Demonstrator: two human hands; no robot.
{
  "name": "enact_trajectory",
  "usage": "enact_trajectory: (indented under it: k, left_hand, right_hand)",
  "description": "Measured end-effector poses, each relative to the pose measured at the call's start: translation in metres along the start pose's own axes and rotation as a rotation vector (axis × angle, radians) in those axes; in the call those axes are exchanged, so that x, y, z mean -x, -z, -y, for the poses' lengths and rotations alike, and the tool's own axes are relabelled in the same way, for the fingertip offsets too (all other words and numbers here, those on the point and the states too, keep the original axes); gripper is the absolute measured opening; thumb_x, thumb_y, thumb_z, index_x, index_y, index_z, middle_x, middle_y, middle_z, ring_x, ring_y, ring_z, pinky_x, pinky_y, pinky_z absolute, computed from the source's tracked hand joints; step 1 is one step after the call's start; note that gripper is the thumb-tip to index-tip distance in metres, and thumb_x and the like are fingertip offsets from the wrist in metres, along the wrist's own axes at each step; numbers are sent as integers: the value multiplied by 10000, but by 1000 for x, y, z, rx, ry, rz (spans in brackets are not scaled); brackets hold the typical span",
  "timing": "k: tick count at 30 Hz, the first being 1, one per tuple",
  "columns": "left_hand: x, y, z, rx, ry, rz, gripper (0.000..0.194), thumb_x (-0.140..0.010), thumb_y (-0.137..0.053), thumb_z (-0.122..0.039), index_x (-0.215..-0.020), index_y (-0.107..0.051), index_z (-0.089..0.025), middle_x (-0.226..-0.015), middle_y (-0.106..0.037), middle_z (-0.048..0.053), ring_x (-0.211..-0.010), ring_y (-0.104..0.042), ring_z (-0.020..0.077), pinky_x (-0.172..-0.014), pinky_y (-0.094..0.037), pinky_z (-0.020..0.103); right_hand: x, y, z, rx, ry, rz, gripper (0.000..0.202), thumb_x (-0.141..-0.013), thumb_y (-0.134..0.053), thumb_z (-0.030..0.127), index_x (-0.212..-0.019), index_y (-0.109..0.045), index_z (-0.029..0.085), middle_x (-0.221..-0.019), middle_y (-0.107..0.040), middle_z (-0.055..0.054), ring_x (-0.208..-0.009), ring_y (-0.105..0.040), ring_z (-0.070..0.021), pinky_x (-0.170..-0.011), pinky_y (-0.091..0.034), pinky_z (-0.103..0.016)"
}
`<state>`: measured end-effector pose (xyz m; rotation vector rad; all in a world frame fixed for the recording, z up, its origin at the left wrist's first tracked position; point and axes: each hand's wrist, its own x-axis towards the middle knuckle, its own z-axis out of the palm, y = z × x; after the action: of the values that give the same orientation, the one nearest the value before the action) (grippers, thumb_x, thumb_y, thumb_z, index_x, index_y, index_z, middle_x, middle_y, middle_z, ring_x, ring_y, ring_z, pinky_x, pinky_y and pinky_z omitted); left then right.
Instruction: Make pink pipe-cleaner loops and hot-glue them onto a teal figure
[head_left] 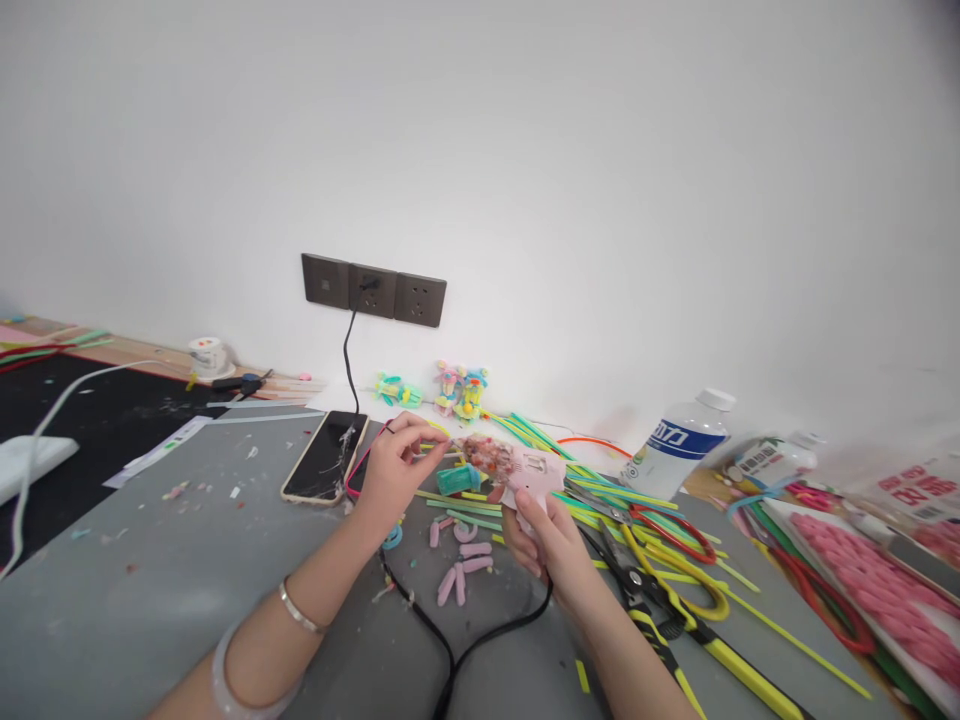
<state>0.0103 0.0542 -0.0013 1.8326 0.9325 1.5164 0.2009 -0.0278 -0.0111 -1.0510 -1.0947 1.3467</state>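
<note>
My right hand is wrapped round the handle of a pale pink glue gun, whose nozzle end, crusted with reddish-brown residue, points left. Just left of the nozzle, my left hand is closed in a pinch; whatever is between its fingertips is too small to name. A teal roll lies under the nozzle. Below it on the grey table are several short pink fuzzy pieces and a small blue ring. The gun's black cable runs down toward the table's front.
Phone lies left of my left hand. Small fuzzy figures stand by the wall. Yellow and green stems, pliers, red-handled scissors and a bottle are at right. A black cord hangs from the socket.
</note>
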Motion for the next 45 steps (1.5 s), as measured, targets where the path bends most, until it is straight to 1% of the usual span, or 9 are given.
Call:
enact_trajectory:
  k: [7,12,17,24,27,29,33,39,45]
  left_hand:
    - [-1,-1,2,4,-18,-9,120,-832,-676,-265,-761,-729,-184,-785,-596,25,-566,-451,105,-467,-326,216]
    - [-1,-1,2,10,-32,-15,101,-822,-692,-248,-751,-724,-185,-773,-601,15,-541,-431,96,-464,-318,223]
    - [-1,-1,4,-7,-75,-43,85,-826,-697,-228,-757,-721,-185,-768,-609,8,-544,-428,93,-490,-335,228]
    - [0,0,10,-59,-138,-52,74,-852,-683,-219,-792,-716,-191,-796,-615,6,-553,-452,93,-512,-375,225]
    - [0,1,9,-114,-150,-63,63,-860,-681,-211,-814,-722,-197,-838,-608,18,-646,-535,118,-573,-434,229]
    - [0,1,8,-125,-167,-80,66,-863,-679,-204,-816,-725,-199,-864,-599,25,-751,-596,146,-659,-484,246]
    - [-1,2,7,-120,-205,-101,62,-853,-686,-175,-813,-727,-199,-898,-598,29,-862,-636,175,-805,-513,293]
    - [0,2,9,-136,-194,-97,63,-849,-690,-174,-806,-729,-198,-984,-603,49,-924,-646,197,-847,-512,323]
    - [-1,3,9,-147,-176,-107,70,-850,-687,-181,-804,-737,-197,-1083,-616,69,-881,-650,191,-863,-501,349]
  right_hand:
    - [-1,0,0,11,-7,10,597,-741,-669,739,-837,-629,151,-421,-322,122,-324,-204,-29,-339,-153,-181]
    - [0,0,-1,-7,7,1,551,-782,-667,699,-826,-630,151,-426,-322,119,-332,-204,-25,-352,-167,-179]
    - [-1,3,-4,-5,20,-2,522,-807,-656,678,-836,-625,158,-427,-335,115,-324,-216,-23,-352,-162,-180]
    - [-3,4,-4,16,31,1,558,-796,-643,705,-836,-612,150,-413,-326,121,-320,-216,-27,-346,-174,-174]
    - [-2,3,-2,15,38,-3,539,-810,-642,687,-842,-606,150,-415,-338,120,-320,-213,-26,-344,-175,-171]
    - [-2,3,-1,16,36,-9,526,-815,-641,679,-840,-599,155,-410,-350,118,-314,-212,-29,-336,-174,-172]
    - [-3,3,-4,20,29,-32,530,-813,-633,690,-837,-591,163,-401,-350,122,-302,-224,-33,-330,-199,-172]
    - [-3,3,-5,30,41,-55,523,-807,-642,687,-843,-594,168,-401,-350,122,-303,-222,-37,-338,-214,-182]
    - [-3,4,-8,177,77,-143,557,-813,-640,675,-926,-637,130,-411,-375,103,-335,-263,-57,-360,-226,-203]
